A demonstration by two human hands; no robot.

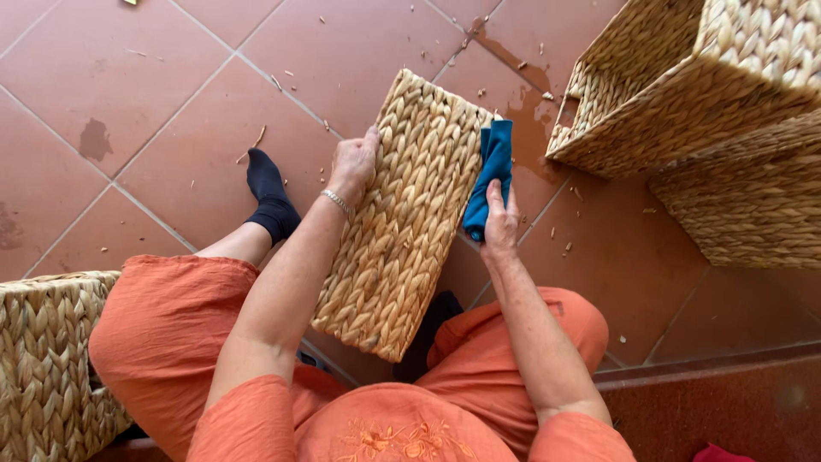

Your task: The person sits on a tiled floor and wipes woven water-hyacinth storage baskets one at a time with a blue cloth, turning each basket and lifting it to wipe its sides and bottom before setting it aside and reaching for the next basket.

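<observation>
Mid-wipe at frame centre: left hand [355,162] gripping rectangular woven straw basket [398,222], right hand [500,224] clenching teal cloth [489,175] against its edge; steady strokes likely needed.

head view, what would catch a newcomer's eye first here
The woven basket at centre, tipped against the person's orange-trousered knees, steadied by the left hand on its edge. The right hand presses a teal cloth to the basket's other side. More woven baskets are stacked at upper right on the terracotta tiled floor, strewn with straw bits.
</observation>
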